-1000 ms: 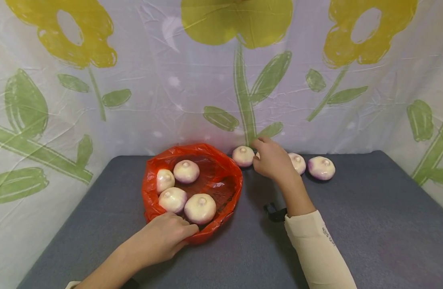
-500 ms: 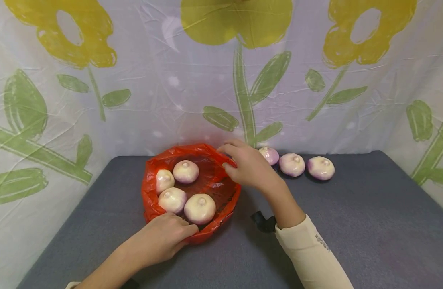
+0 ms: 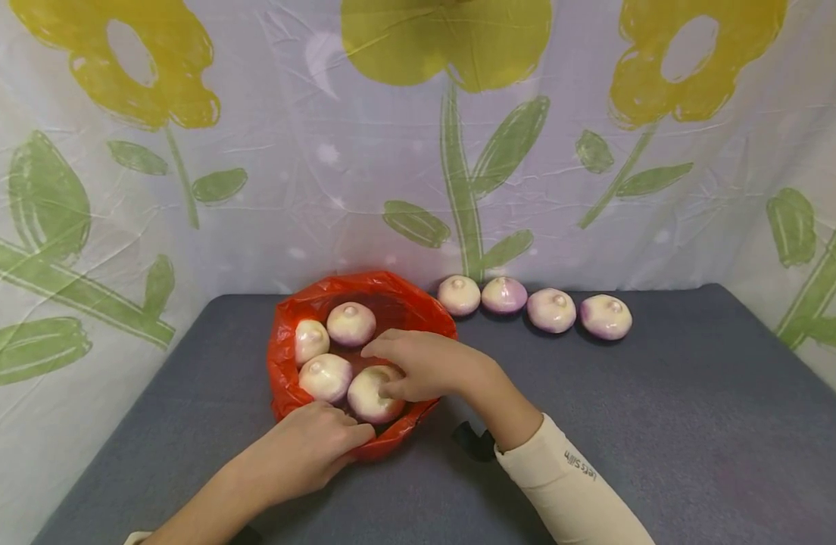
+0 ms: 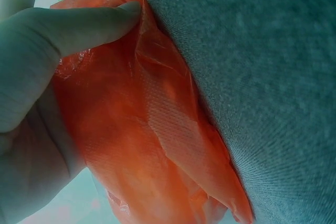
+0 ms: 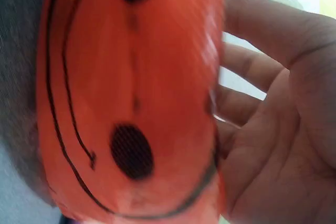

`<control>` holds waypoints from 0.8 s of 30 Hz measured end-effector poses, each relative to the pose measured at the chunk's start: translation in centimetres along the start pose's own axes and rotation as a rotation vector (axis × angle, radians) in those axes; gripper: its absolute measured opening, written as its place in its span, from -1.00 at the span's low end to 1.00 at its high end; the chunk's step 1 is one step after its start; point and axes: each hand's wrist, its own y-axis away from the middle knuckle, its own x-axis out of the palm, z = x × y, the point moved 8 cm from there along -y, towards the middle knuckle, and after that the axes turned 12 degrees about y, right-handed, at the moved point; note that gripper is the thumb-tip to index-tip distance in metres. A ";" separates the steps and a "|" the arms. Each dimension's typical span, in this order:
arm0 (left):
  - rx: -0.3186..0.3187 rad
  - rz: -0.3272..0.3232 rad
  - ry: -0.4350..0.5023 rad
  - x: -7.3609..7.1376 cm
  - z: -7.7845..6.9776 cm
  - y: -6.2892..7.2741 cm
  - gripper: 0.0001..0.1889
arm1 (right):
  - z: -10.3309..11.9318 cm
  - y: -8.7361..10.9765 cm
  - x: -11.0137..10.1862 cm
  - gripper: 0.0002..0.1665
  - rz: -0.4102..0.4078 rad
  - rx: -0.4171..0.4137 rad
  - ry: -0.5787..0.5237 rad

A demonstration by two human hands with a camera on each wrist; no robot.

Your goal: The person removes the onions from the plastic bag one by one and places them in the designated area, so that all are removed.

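A red plastic bag (image 3: 282, 378) stands with its mouth spread wide on the dark grey table. My left hand (image 3: 302, 446) grips its front rim, and in the left wrist view the thumb of that hand (image 4: 31, 61) presses on the crumpled plastic. Inside the bag sit several white-and-purple onions, among them a back onion (image 3: 350, 324) and a front right onion (image 3: 372, 401). My right hand (image 3: 432, 363) reaches over the right rim, its fingers spread and loosely bent above the front right onion, the thumb at its side. In the right wrist view the bag hides the fingertips.
Behind and right of the bag, several onions line the table's back edge, from the one beside the bag (image 3: 459, 295) to the rightmost onion (image 3: 606, 317). A flower-printed cloth (image 3: 322, 189) hangs behind the grey table (image 3: 663, 424).
My right hand has left the onions in the back row and moved left and nearer, past the bag's right rim, into its mouth. The left hand keeps its hold on the rim.
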 end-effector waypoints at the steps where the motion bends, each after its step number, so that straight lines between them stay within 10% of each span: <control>1: 0.002 -0.004 0.000 0.0 0.0 0.0 -0.68 | 0.1 -0.1 0.4 -0.43 0.022 0.004 -0.004; 10: 0.007 -0.010 -0.001 0.0 -0.1 0.0 -0.69 | 0.7 -0.6 2.5 -0.28 0.142 0.004 -0.017; 24: 0.004 -0.008 0.005 0.0 -0.1 0.0 -0.69 | 0.9 -0.7 2.8 -0.33 0.119 0.000 0.033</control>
